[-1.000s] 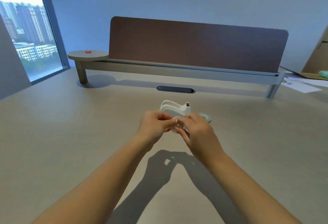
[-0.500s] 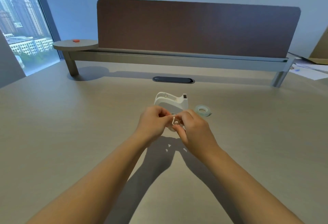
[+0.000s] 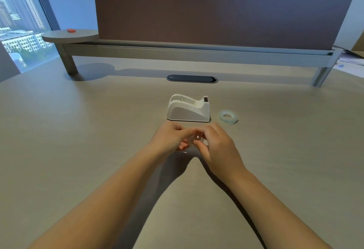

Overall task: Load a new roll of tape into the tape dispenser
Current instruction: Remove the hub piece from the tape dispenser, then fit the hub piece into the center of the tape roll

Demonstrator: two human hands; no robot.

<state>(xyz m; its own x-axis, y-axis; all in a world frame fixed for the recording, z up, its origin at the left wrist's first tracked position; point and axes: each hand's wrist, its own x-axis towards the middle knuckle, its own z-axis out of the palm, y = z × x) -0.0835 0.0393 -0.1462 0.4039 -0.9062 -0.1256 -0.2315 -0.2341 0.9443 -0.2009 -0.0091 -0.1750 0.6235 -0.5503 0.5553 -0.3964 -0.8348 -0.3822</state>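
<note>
A white tape dispenser (image 3: 188, 109) stands on the desk, its roll bay empty and its cutter to the right. A clear roll of tape (image 3: 227, 116) lies flat just right of it. Closer to me, my left hand (image 3: 169, 138) and my right hand (image 3: 218, 146) meet fingertip to fingertip around a small white plastic piece (image 3: 197, 139), mostly hidden by the fingers. It looks like the dispenser's spool core. Both hands hover a short way in front of the dispenser, touching neither it nor the roll.
A brown divider panel (image 3: 216, 10) on a grey rail runs across the back of the desk. A dark cable slot (image 3: 192, 78) lies behind the dispenser. A round side shelf (image 3: 69, 35) with a red object sits at back left. Papers (image 3: 350, 65) lie at far right.
The view has tilted down, so the dispenser and roll now show fully beyond my hands. Both hands stay together on the small white piece, drawn slightly nearer to me.
</note>
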